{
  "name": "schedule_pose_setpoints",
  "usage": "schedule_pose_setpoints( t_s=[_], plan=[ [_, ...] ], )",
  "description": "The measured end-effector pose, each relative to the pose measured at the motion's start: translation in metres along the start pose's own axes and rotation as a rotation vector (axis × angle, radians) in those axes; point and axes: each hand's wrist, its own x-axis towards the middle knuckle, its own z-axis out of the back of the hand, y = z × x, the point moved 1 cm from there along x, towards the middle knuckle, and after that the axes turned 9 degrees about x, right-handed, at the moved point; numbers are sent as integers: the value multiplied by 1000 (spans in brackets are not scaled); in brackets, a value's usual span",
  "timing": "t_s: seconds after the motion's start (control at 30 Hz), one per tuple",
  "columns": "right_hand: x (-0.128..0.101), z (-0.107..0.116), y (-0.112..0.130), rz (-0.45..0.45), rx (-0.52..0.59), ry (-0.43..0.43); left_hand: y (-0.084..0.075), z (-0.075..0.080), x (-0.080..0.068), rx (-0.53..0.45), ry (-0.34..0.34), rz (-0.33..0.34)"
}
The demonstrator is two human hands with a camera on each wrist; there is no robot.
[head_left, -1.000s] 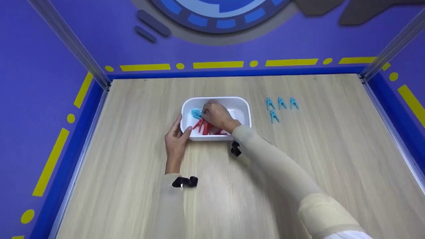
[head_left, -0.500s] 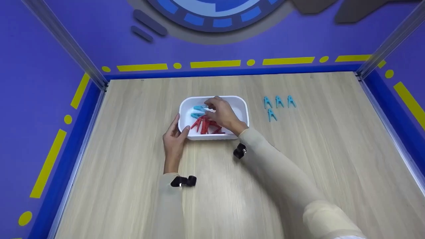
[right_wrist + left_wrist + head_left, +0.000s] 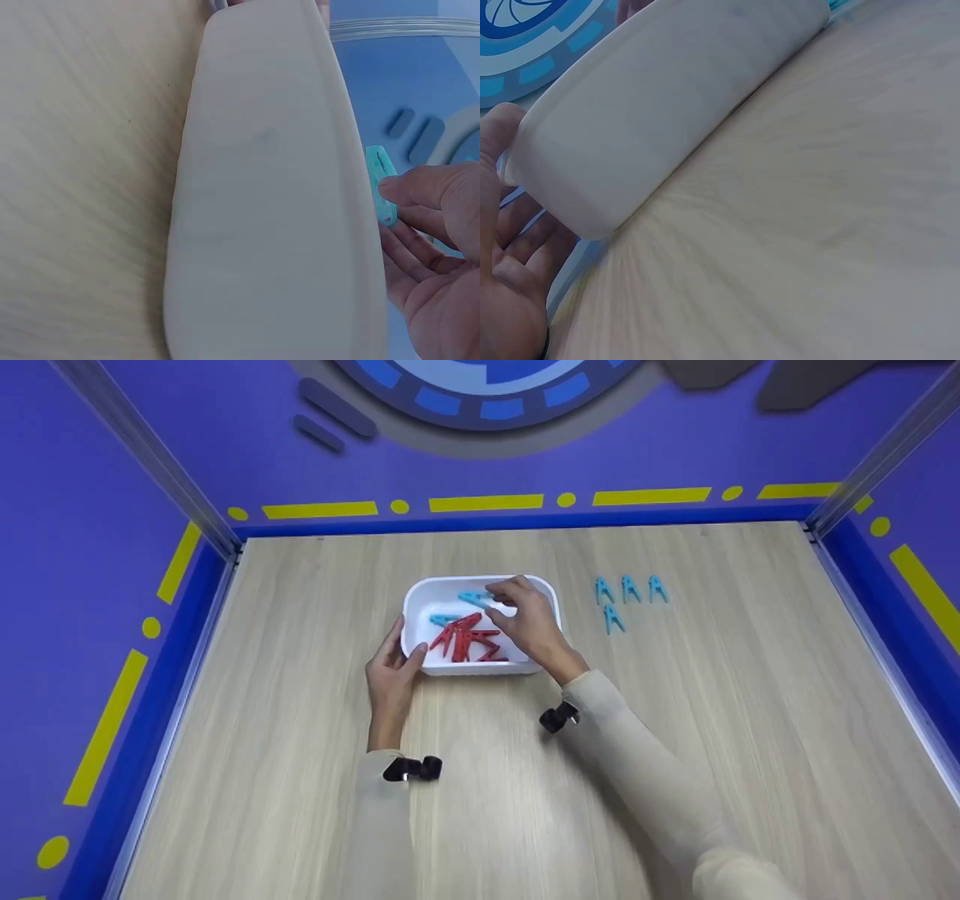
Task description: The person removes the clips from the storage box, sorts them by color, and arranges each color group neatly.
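A white plastic tray (image 3: 480, 668) stands on the table, with several red clothespins (image 3: 460, 645) heaped in its front half. One teal clothespin (image 3: 442, 619) lies behind them at the left. My left hand (image 3: 390, 682) grips the tray's left end, thumb over the rim and fingers along the outside wall, as the left wrist view also shows. Over the tray, my right hand (image 3: 529, 622) pinches another teal clothespin (image 3: 472, 598) between thumb and fingers. In the right wrist view this held clothespin (image 3: 381, 184) shows above the tray's rim.
Right of the tray, several teal clothespins (image 3: 631, 589) lie apart on the wooden table (image 3: 480, 780), three in a back row and one in front. Purple panels (image 3: 480, 480) wall in the table at the back and sides.
My right hand has lifted a teal clothespin from the tray's left part and drawn it rightward, uncovering the red ones. My left hand stays on the tray's left end.
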Motion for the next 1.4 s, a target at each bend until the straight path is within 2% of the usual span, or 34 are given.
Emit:
schedule_pose_setpoints(
  t_s=[0.47, 0.73, 1.07, 1.4],
  plan=[
    [-30, 24, -11, -89, -44, -145, 0, -1, 1, -3, -3, -15],
    [-42, 29, -14, -148, -9, -191, -1, -1, 2, 4, -9, -21],
    [-46, 27, -17, -152, 12, -222, 1, -2, 1, 1, -1, 13],
    [-50, 33, -17, -131, 25, -238, 1, -2, 3, 25, 1, -4]
  ],
)
